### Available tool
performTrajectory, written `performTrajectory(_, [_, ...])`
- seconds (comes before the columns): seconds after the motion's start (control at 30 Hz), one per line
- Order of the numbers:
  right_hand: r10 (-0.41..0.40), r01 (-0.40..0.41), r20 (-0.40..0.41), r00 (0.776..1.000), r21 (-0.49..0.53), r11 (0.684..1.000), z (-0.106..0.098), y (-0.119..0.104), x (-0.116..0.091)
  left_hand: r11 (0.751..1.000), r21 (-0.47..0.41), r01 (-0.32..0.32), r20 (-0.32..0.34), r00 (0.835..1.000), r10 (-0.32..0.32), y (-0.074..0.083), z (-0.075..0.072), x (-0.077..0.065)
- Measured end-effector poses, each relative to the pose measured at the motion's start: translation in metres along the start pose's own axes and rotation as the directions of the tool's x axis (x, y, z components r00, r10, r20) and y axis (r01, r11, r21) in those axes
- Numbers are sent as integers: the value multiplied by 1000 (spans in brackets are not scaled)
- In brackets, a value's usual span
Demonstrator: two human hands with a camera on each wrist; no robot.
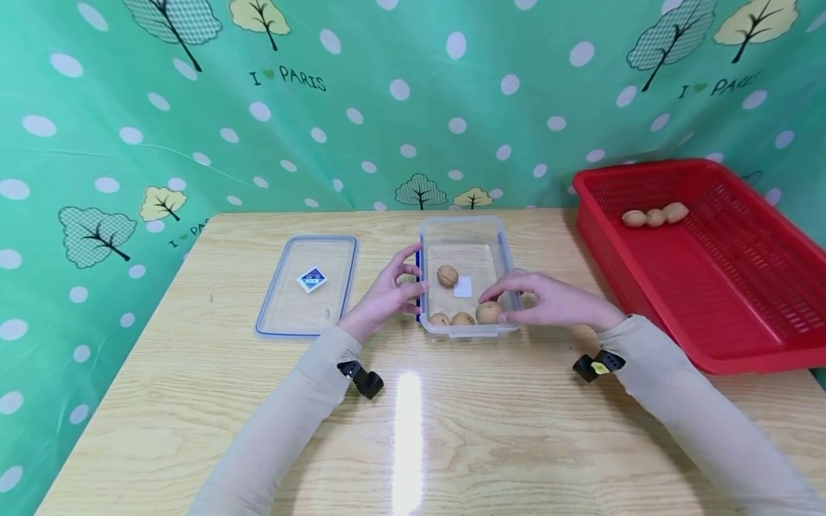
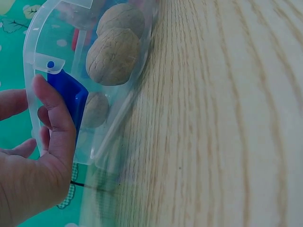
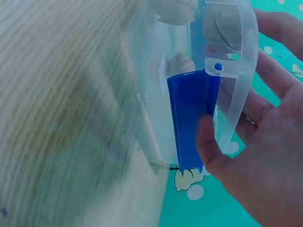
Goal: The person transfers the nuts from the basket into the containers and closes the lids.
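A clear plastic box (image 1: 466, 231) with blue side latches stands on the table and has several walnuts in it. My right hand (image 1: 548, 299) reaches over its right wall, fingers and thumb about a large walnut (image 1: 489, 312) in the near right corner. Through the plastic in the right wrist view, that walnut (image 3: 225, 28) looks higher than the others. Two walnuts (image 1: 462, 319) lie along the near wall, and one (image 1: 448, 276) lies farther back beside a white square label (image 1: 462, 287). My left hand (image 1: 388, 290) rests against the left side, its fingers by the blue latch (image 2: 70, 94).
The box's clear lid (image 1: 305, 308), with a blue seal and a sticker, lies flat on the left. A red plastic basket (image 1: 710, 301) stands on the right, with several walnuts (image 1: 654, 217) at its far end. A green patterned curtain (image 1: 361, 107) hangs behind the table.
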State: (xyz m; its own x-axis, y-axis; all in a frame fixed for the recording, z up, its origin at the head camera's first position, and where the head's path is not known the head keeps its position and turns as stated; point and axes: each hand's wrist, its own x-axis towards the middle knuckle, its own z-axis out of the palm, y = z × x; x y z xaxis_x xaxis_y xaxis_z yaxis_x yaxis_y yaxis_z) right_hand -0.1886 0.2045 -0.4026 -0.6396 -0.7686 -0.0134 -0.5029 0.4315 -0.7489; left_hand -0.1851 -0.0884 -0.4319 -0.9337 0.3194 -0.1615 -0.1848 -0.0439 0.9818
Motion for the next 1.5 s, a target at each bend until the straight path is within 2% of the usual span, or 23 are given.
performTrajectory(0.4, [-25, 34, 76, 997, -121, 992, -1, -2, 3, 1000, -4, -3, -7, 1000, 3, 3, 1, 1])
performTrajectory(0.57, [-39, 50, 88, 995, -134, 990, -2, -2, 3, 1000, 0, 0, -6, 1000, 0, 3, 1, 2])
performTrajectory(0.8, [-33, 38, 55, 998, -109, 993, -4, -3, 0, 1000, 7, -2, -3, 1000, 2, 5, 2, 2])
performTrajectory(0.93, [-33, 33, -2, 999, -80, 996, -6, -6, -3, 1000, 4, -4, -5, 1000, 4, 5, 3, 2])
performTrajectory(1.13, [-61, 53, -74, 995, -110, 993, -12, -15, -10, 1000, 12, -16, -3, 1000, 16, 2, 3, 1])
performTrajectory(1.5, [-27, 20, -43, 999, -149, 989, -42, -42, -19, 999, 33, -33, -11, 999, 34, 3, 1, -2])
